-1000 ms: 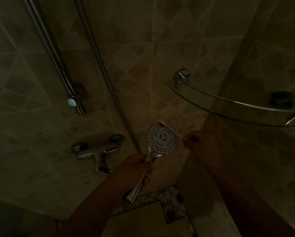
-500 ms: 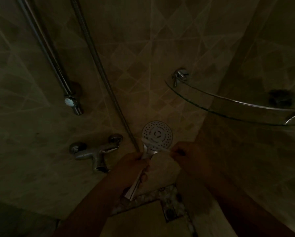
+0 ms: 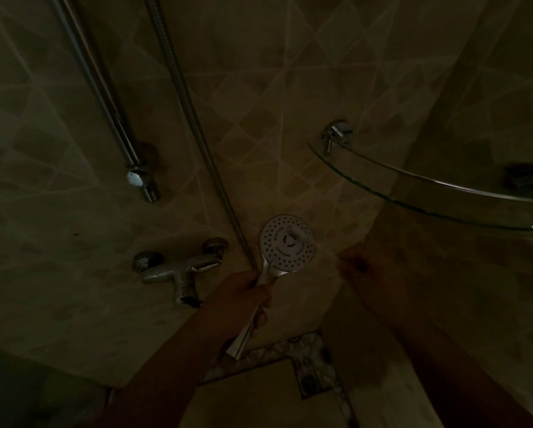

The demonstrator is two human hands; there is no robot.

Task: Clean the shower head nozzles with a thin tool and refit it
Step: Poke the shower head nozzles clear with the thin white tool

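Note:
The round white shower head [image 3: 287,242] faces me, nozzle side up, low in the middle of the dim shower corner. My left hand [image 3: 240,291] grips its chrome handle, whose end sticks out below my fist. My right hand [image 3: 357,267] hovers a short way right of the head, apart from it, blurred, with thumb and fingers pinched together. The thin tool itself cannot be made out in the dark. The metal hose [image 3: 191,118] runs from the top down behind the head.
A chrome slide rail [image 3: 104,103] ends at a wall bracket on the left. The mixer tap [image 3: 178,270] sits just left of my left hand. A curved glass corner shelf [image 3: 413,186] with a dark object [image 3: 521,177] juts out at the right. Mosaic floor border [image 3: 311,366] below.
My right hand went from the head's upper right rim to its lower edge, then pulled away to the right. My left hand keeps the same grip on the handle.

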